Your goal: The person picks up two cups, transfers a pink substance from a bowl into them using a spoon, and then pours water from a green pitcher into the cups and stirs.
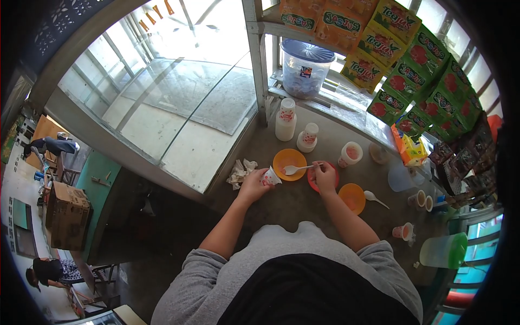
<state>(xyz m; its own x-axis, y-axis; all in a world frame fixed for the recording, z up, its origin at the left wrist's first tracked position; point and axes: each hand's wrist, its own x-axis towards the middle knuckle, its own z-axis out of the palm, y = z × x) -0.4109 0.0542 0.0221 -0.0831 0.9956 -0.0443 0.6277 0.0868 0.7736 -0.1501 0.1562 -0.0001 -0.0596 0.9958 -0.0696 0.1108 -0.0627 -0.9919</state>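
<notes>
My left hand point(253, 188) is closed around a small white cup with red print point(270, 176), tilted beside an orange plate point(281, 157). In my right hand point(325, 177) is the handle of a white spoon point(293, 169), whose bowl is over the orange plate. Under my right hand lies a red plate point(336, 172), partly covered by it. Another orange plate point(352, 198) and a second white spoon point(377, 200) lie to the right. Crumpled white tissue or plastic point(240, 174) is left of my left hand.
Stacked cups point(285, 127), a shorter stack point(308, 138) and a printed cup point(350, 154) stand behind the plates. A glass case point(184, 119) borders the left. Drink sachets point(403, 76) hang at upper right. A green-lidded container point(441, 250) stands at right.
</notes>
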